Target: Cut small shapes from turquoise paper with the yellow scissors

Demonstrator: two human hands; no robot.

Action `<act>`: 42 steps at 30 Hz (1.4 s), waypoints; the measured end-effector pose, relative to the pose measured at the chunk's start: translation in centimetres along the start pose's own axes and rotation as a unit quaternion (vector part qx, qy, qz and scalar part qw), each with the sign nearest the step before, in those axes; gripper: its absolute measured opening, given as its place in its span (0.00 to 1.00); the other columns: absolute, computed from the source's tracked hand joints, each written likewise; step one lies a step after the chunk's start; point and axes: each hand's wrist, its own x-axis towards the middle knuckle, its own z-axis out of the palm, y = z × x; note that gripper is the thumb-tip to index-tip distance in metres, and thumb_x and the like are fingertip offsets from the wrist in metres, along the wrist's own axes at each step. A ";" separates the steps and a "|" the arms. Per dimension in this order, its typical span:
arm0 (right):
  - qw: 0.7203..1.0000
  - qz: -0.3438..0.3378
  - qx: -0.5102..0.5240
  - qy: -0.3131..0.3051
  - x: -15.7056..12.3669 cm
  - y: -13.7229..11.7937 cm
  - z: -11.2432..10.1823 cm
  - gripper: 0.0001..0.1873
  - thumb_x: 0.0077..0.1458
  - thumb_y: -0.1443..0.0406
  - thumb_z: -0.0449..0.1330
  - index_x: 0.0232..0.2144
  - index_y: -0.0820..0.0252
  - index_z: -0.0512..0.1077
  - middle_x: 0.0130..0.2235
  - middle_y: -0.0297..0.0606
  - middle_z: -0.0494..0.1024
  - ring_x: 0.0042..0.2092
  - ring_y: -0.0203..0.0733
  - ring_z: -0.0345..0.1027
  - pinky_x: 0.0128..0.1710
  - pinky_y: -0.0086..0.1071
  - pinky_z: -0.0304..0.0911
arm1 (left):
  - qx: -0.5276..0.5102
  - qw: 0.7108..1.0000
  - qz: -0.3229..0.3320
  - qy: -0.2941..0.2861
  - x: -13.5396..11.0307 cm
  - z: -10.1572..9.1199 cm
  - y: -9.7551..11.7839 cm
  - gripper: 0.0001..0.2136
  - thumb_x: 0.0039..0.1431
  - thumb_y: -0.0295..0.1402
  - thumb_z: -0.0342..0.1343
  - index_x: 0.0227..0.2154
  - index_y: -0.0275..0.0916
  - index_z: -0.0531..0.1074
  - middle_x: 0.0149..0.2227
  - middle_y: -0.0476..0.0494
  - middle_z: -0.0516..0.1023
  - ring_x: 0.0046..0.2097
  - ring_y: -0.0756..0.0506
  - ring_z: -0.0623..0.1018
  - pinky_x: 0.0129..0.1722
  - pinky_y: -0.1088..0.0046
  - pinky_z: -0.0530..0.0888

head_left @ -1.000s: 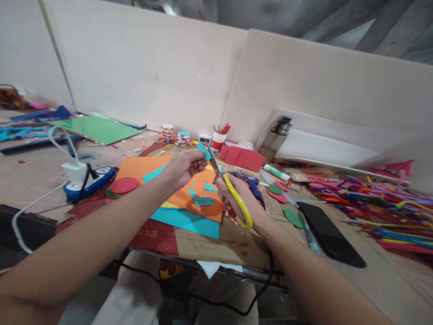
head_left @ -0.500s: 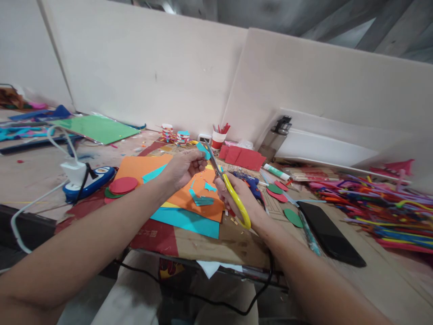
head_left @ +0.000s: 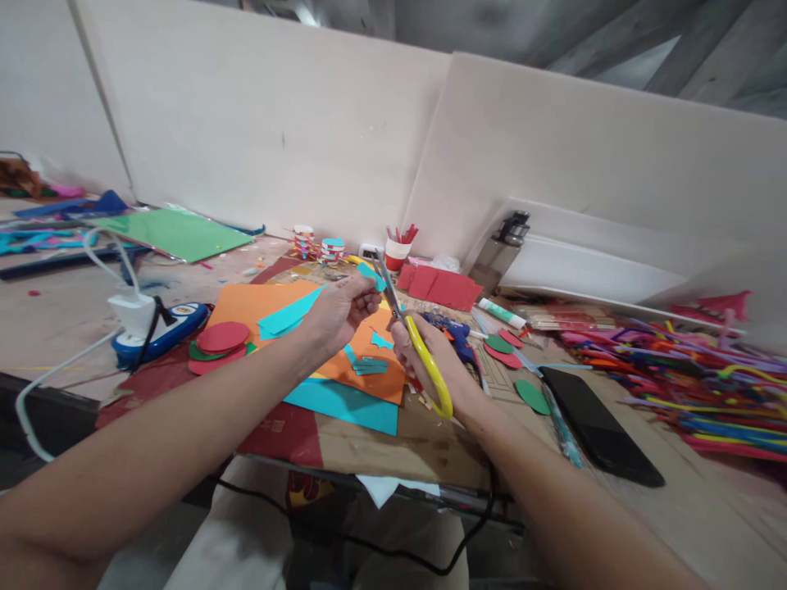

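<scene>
My left hand (head_left: 337, 311) pinches a small teal paper piece (head_left: 370, 273) above the table. My right hand (head_left: 430, 360) grips yellow-handled scissors (head_left: 424, 360), whose blades point up and left at the teal piece. Below both hands lie an orange sheet (head_left: 258, 301) and a teal sheet (head_left: 344, 403), with several teal scraps (head_left: 367, 365) on top of the orange one.
Red and green paper circles (head_left: 221, 338) and a blue power strip (head_left: 161, 324) lie at left. A black phone (head_left: 599, 426), pipe cleaners (head_left: 694, 369), a glue stick (head_left: 502, 312), red paper squares (head_left: 441, 285), a cup (head_left: 397, 252) and a green sheet (head_left: 175, 233) surround the work area.
Both hands stay nearly in place with the scissors at the teal piece. The view has shifted slightly, showing more of a teal strip by my left wrist.
</scene>
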 end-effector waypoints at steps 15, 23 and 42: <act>1.000 0.009 -0.009 -0.010 -0.1 -0.5 -0.4 0.18 0.57 0.49 0.52 0.31 0.57 0.64 0.23 0.30 0.66 0.22 0.32 0.58 0.20 0.26 0.54 | 0.033 0.999 -0.002 0.004 -0.1 0.1 0.5 0.05 0.43 0.26 0.62 0.22 0.33 0.70 0.22 0.51 0.71 0.25 0.55 0.71 0.26 0.79 0.67; 0.999 0.003 -0.030 -0.021 -0.3 -1.2 -0.9 0.17 0.57 0.50 0.53 0.29 0.56 0.61 0.22 0.28 0.62 0.20 0.31 0.54 0.19 0.25 0.51 | 0.066 0.998 -0.011 -0.003 0.2 -0.3 1.0 0.04 0.43 0.26 0.62 0.22 0.33 0.71 0.21 0.50 0.71 0.23 0.55 0.69 0.26 0.79 0.66; 0.997 -0.007 -0.072 -0.016 -0.1 -1.0 -1.0 0.18 0.56 0.49 0.54 0.29 0.57 0.64 0.24 0.30 0.65 0.25 0.34 0.57 0.23 0.26 0.50 | 0.083 0.996 -0.019 -0.017 0.2 -0.5 1.4 0.04 0.42 0.25 0.61 0.20 0.33 0.70 0.20 0.51 0.69 0.23 0.55 0.68 0.25 0.78 0.67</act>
